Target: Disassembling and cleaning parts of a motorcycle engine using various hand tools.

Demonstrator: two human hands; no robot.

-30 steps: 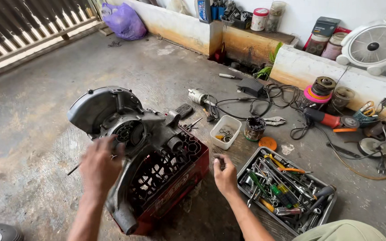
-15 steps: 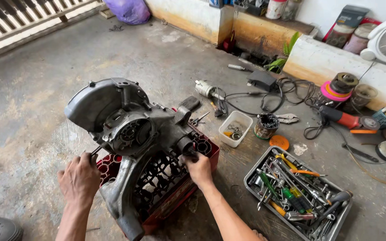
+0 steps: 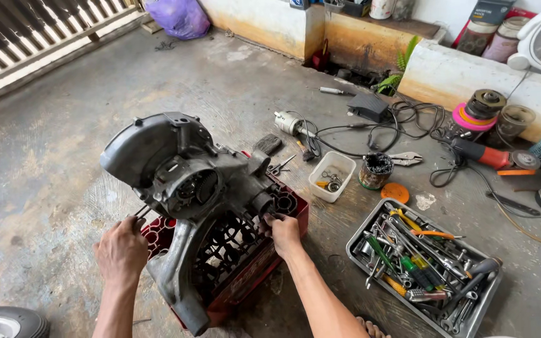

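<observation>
Resting on a red plastic crate (image 3: 286, 216) set on the concrete floor (image 3: 64, 156): a grey engine casing (image 3: 183, 181), lying slightly tilted, fan housing toward the left. Left hand (image 3: 122, 250) at the casing's lower left edge, grip closed around a thin dark tool (image 3: 140, 211) poking up from the fingers. Right hand (image 3: 283, 233) pressed to the casing's right side, fingertips pinched on a small part there; whether anything is truly gripped cannot be told. Near the right, a metal tray of tools (image 3: 424, 266), a white tub (image 3: 330, 175), a dirty tin (image 3: 376, 171). Farther off, an angle grinder (image 3: 489, 155).
</observation>
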